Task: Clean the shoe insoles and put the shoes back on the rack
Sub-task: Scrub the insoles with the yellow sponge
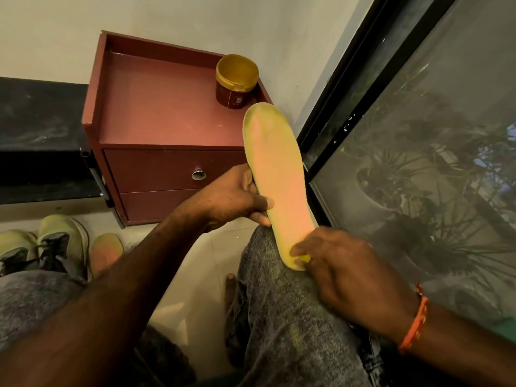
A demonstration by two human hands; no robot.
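fingers of the left hand (pixel 234 196) curl round the near edge of the insole (pixel 276 177), thumb on its face. right hand (pixel 343 275) pinches the heel end, with something small and yellow at its fingertips. beyond the left hand stands a maroon cabinet (pixel 156 118) with an open jar (pixel 236 81) on top. far left of that hand lie shoes (pixel 47 244) and a second insole (pixel 106 251).

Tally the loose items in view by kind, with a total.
Insoles: 2, one held, one on the floor
Shoes: 2, and
Tubs: 1
Total: 5
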